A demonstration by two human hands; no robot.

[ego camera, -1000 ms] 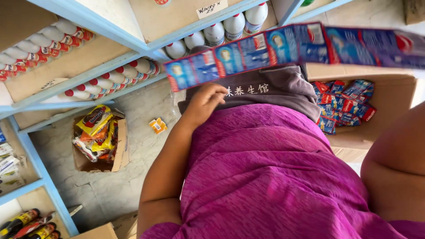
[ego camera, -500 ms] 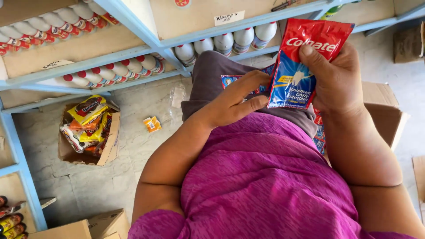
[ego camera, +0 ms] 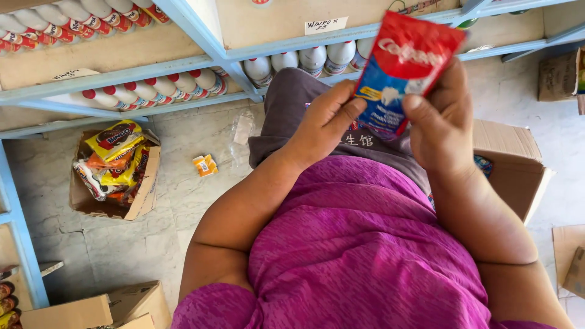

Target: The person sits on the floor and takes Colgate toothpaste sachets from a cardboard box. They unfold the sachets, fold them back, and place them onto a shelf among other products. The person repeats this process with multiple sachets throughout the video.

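Both hands hold one red and blue sachet [ego camera: 405, 64] up in front of the shelf. My right hand [ego camera: 442, 119] pinches its right side, with the thumb lying on the front. My left hand [ego camera: 323, 125] grips its lower left edge, thumb against the blue part. Below the hands are my grey shorts [ego camera: 292, 103] and my magenta shirt [ego camera: 359, 244].
A blue shelf [ego camera: 201, 30] carries rows of white bottles with red caps [ego camera: 158, 88]. On the floor at the left stands a cardboard box of snack packets [ego camera: 116, 170], with a small orange packet [ego camera: 205, 164] nearby. An open cardboard box [ego camera: 512, 164] sits behind my right arm.
A long strip of sachets was stretched across the view; now a single sachet is held. My left hand rose from my lap and took hold of the sachet's left edge.
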